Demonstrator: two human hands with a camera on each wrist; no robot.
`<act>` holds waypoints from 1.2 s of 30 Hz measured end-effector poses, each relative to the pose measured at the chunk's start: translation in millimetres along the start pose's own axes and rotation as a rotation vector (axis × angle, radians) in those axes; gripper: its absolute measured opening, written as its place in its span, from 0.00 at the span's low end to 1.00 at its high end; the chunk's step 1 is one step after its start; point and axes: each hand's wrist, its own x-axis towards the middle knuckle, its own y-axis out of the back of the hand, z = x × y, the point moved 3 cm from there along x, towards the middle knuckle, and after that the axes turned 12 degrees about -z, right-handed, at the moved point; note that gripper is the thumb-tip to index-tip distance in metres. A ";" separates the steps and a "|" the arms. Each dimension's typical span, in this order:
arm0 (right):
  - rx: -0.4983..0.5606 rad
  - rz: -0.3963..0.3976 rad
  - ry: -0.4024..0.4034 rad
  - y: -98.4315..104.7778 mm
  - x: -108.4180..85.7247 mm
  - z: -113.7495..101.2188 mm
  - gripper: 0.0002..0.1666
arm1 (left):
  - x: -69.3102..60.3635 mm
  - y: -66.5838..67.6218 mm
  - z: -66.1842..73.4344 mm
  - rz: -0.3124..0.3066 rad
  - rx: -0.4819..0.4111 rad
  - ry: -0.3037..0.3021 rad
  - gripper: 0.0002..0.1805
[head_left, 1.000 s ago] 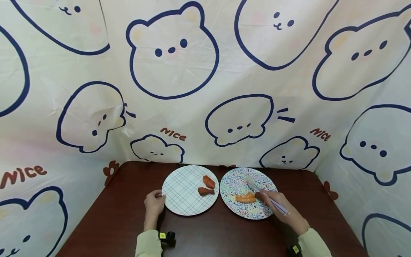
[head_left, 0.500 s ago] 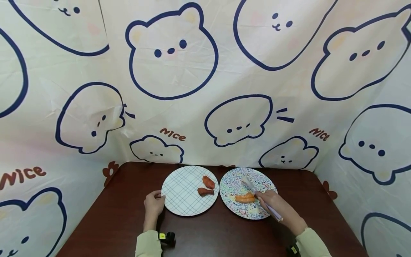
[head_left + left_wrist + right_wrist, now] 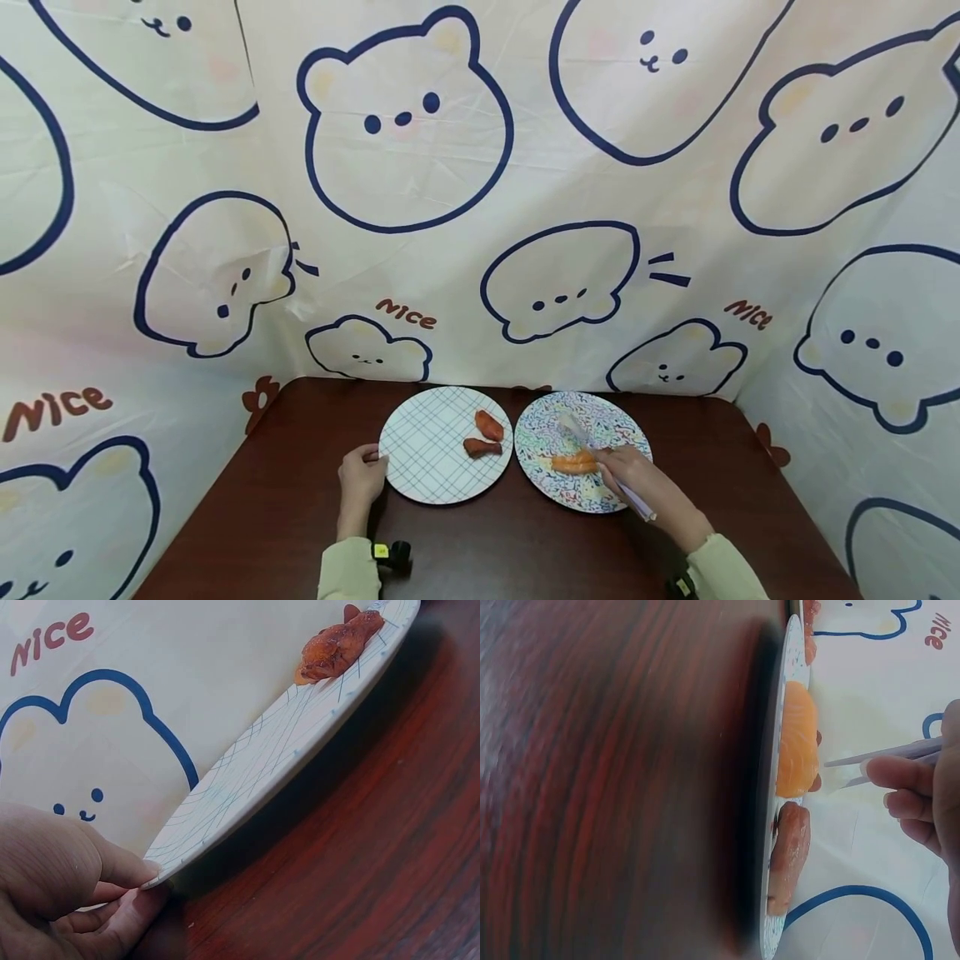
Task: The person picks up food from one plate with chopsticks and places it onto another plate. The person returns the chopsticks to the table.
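My left hand (image 3: 362, 479) holds the left rim of a white plate with a checked line pattern (image 3: 427, 450), thumb on top and fingers beneath in the left wrist view. On that plate lie a chicken wing (image 3: 489, 425) and a chicken drumstick (image 3: 482, 448). My right hand (image 3: 637, 475) grips pale, translucent tongs (image 3: 885, 755) over a multicoloured speckled plate (image 3: 551, 417). Their two tips stand apart, above an orange, white-striped piece like salmon (image 3: 799, 739). A brownish-pink piece of meat (image 3: 789, 859) lies beside it; my right hand hides it in the head view.
Both plates stand side by side at the back of a dark brown wooden table (image 3: 517, 550). A cream cloth (image 3: 450, 275) with bear drawings hangs around the back and sides. A small black device (image 3: 392, 557) is by the left wrist.
My right hand and the tongs have shifted slightly left over the speckled plate. The left hand, the plates and the food look unmoved.
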 end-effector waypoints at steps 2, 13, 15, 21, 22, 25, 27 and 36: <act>0.017 -0.003 -0.001 -0.1 0.0 -1.1 0.18 | -1.4 -1.0 -0.3 -0.003 -0.002 0.006 0.20; 0.069 0.113 0.100 -5.6 3.4 -8.5 0.16 | -1.4 -4.7 2.5 -0.007 -0.001 -0.006 0.20; 0.071 0.149 0.122 -4.7 4.6 -10.9 0.16 | -0.1 -3.7 3.7 -0.014 0.002 -0.012 0.20; 0.087 0.178 0.141 -0.2 10.7 -16.4 0.16 | 2.4 0.8 7.5 -0.017 0.011 -0.013 0.20; 0.086 0.177 0.148 0.2 11.2 -17.0 0.15 | 2.4 1.2 7.7 -0.017 0.012 -0.012 0.20; 0.086 0.175 0.157 -1.2 10.6 -17.7 0.14 | 0.1 1.3 6.2 -0.014 0.021 -0.008 0.21; 0.087 0.178 0.164 -2.6 10.1 -17.6 0.14 | -1.2 0.6 4.3 -0.008 0.030 -0.014 0.20; 0.064 0.200 0.197 1.8 13.3 -16.2 0.17 | -3.8 -2.2 2.1 0.011 0.035 -0.024 0.20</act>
